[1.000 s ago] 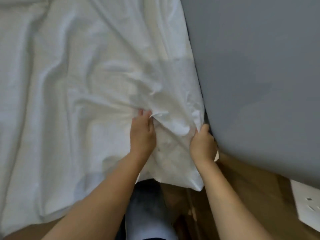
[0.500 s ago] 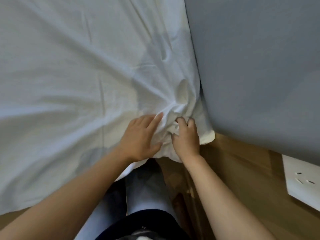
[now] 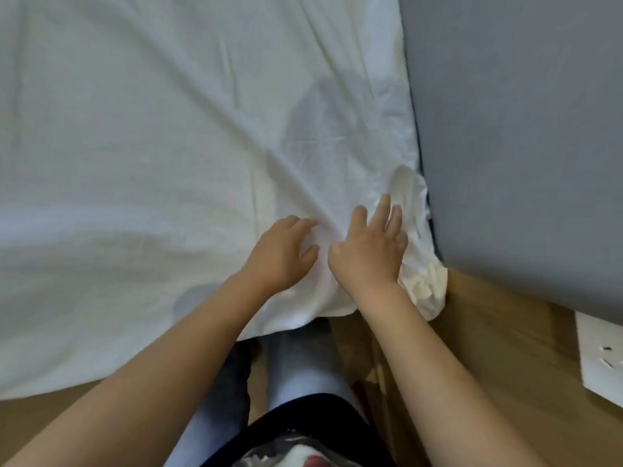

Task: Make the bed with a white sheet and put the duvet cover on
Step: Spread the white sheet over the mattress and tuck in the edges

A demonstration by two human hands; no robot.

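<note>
A white sheet (image 3: 168, 146) covers the bed and fills most of the view, with long creases running toward its near right corner. That corner (image 3: 423, 284) bunches up and hangs over the bed's edge beside the grey wall. My left hand (image 3: 283, 252) rests on the sheet just left of the corner, fingers bent onto the cloth. My right hand (image 3: 371, 246) lies flat on the sheet next to it, fingers straight and spread toward the corner. No duvet or duvet cover can be made out.
A grey wall (image 3: 522, 129) runs along the bed's right side. Wooden floor (image 3: 488, 348) lies below it, with a white socket plate (image 3: 600, 358) at the right edge. My legs stand against the bed's near edge.
The sheet went from heavily rumpled to spread flatter. My right hand let go of the bunched corner and now lies open on it; my left hand stayed just left of the corner.
</note>
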